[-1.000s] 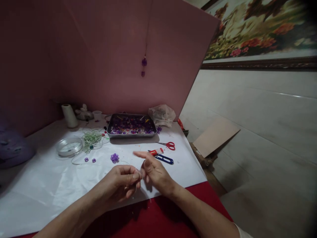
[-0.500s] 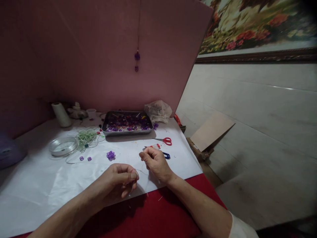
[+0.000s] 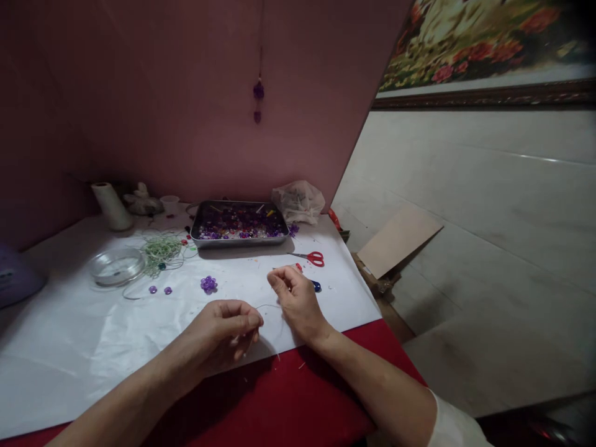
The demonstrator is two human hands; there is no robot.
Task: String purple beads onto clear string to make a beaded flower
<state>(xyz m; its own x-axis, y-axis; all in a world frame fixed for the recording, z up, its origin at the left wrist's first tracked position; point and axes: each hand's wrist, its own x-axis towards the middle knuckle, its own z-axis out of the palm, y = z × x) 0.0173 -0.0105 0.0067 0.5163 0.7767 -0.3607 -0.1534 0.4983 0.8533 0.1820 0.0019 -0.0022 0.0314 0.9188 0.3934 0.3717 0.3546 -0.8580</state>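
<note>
My left hand (image 3: 228, 329) is closed in a pinch, thumb against forefinger, over the front edge of the white sheet. A thin clear thread (image 3: 268, 305) runs from its fingertips across to my right hand (image 3: 298, 305). That hand is also pinched, slightly higher and to the right, its fingers round the thread. Any small bead between the left fingertips is too small to make out. Beyond the left hand lies a purple beaded flower (image 3: 209, 285), with two loose purple beads (image 3: 161, 290) left of it. A dark blue tool (image 3: 317, 286) shows partly behind the right hand.
Behind, a metal tray (image 3: 239, 243) holds many beads. Red-handled scissors (image 3: 315, 258) lie to its front right. Tangled green cord (image 3: 161, 250), a clear round dish (image 3: 116, 267) and a white thread cone (image 3: 112, 207) stand left. A purple ornament (image 3: 258, 91) hangs against the pink wall.
The view has tilted down slightly. My right hand has shifted a little right, and the thread between my hands shows more plainly. Both hands stay pinched.
</note>
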